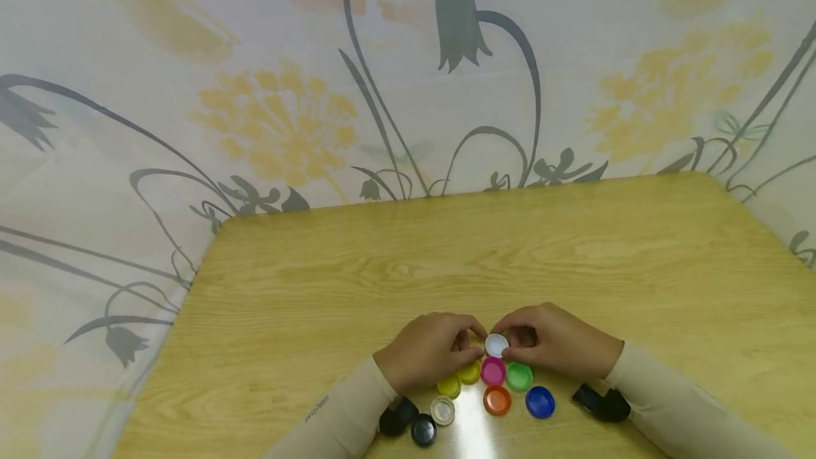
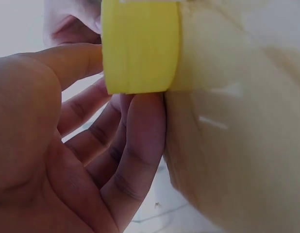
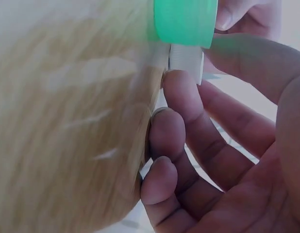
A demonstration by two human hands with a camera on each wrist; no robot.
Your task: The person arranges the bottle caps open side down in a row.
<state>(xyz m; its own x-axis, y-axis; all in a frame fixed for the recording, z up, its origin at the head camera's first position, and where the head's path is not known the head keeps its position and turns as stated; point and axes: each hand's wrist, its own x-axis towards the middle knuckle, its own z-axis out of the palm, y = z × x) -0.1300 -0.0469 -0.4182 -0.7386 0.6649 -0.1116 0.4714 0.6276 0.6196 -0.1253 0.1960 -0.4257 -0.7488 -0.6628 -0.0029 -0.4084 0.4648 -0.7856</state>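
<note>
Head view: pinching white cap (image 1: 496,346) w/ R hand (image 1: 554,340), index on far side, thumb on near side; curled in at opp. rim w/ L hand (image 1: 433,349), can't tell pinch from mere touch there. Lies right betw. both grips, approx. equally near each, a bit deeper in R; round from above, so no long axis to line up. Tight on near side of grip: just beside pink cap (image 1: 493,371), w/ green cap (image 1: 519,377) to R, yellow caps (image 1: 450,386) to L, orange cap (image 1: 497,399) & blue cap (image 1: 540,402) farther back. More room on far side, over wooden table (image 1: 344,268) up to patterned backdrop (image 1: 408,112). L wrist view: blocked at L fingertips by one of yellow caps, hence the doubt. R wrist view: shows white cap past green cap, against R fingertip, w/ thumb alongside.
</note>
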